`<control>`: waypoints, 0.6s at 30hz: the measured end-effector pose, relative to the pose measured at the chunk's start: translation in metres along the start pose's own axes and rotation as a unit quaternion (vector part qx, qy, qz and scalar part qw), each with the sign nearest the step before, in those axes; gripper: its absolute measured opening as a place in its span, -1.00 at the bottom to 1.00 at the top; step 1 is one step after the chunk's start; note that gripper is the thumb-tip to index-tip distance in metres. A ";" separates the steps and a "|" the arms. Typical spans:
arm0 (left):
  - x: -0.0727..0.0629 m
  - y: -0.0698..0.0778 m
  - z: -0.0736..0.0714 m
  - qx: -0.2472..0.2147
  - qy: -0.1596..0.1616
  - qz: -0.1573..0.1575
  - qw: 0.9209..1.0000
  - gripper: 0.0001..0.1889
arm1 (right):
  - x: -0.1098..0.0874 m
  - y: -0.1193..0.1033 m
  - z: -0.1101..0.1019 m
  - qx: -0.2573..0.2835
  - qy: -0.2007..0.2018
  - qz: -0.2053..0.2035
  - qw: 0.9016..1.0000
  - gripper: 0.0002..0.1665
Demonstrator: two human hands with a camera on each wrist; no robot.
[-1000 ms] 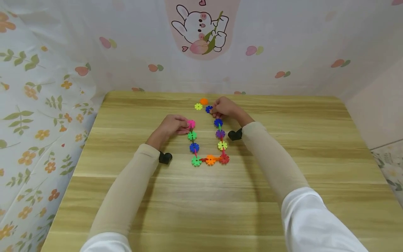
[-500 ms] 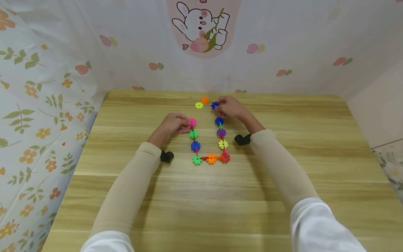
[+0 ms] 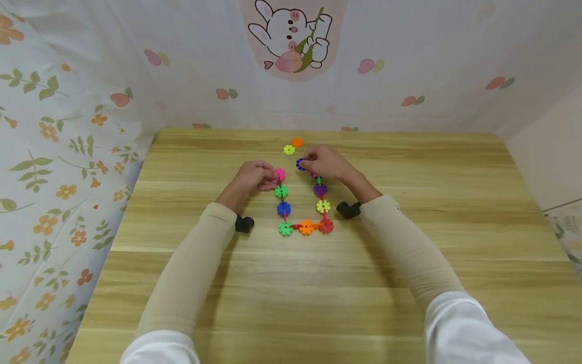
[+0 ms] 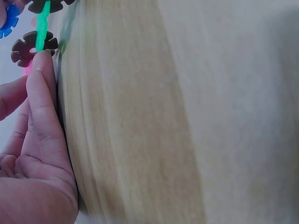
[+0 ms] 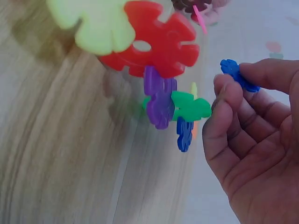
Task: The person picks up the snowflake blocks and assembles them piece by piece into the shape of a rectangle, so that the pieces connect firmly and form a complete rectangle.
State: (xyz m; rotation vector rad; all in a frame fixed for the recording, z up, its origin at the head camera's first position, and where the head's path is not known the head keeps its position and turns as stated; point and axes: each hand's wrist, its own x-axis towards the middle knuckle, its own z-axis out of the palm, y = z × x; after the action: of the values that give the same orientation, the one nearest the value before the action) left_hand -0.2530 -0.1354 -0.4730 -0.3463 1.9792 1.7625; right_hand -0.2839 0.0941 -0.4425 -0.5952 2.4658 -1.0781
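Notched plastic snowflake discs are linked into a U-shaped chain on the table. My left hand (image 3: 252, 175) pinches the pink disc (image 3: 280, 174) at the chain's left end, above a green disc (image 3: 281, 191). Between thumb and fingers of my right hand (image 3: 328, 162) is a loose blue disc (image 5: 230, 68), held apart from the chain. The right side of the chain runs from a red disc (image 3: 326, 225) through yellow (image 3: 323, 206) and purple (image 3: 320, 189) ones to a green disc (image 5: 190, 106) and a blue end disc (image 5: 185, 135), which the right hand mostly covers in the head view.
A loose yellow disc (image 3: 289, 149) and an orange disc (image 3: 297, 142) lie close together beyond the hands, near the back edge of the wooden table (image 3: 291, 293). A patterned white curtain (image 3: 182, 60) hangs behind the table.
My right hand first shifts right with the blue disc, then comes back left and nearer, over the chain's right end. The left hand keeps its pinch on the pink disc.
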 end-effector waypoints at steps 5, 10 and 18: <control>0.000 0.001 0.001 -0.009 0.003 -0.008 1.000 -0.85 | 0.000 -0.001 0.002 -0.012 0.001 -0.030 0.999 -0.68; 0.001 0.002 0.001 -0.015 0.001 -0.011 1.000 -0.85 | 0.002 -0.006 0.006 -0.029 -0.004 -0.034 0.999 -0.74; 0.000 0.002 0.002 -0.014 0.004 -0.009 1.000 -0.88 | 0.007 -0.016 0.014 -0.124 -0.012 -0.052 0.991 -0.92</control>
State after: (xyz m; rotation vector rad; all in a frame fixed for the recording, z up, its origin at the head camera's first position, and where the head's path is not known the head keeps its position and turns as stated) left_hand -0.2533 -0.1336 -0.4716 -0.3812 1.9519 1.7821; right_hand -0.2796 0.0724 -0.4402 -0.8138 2.5912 -0.7999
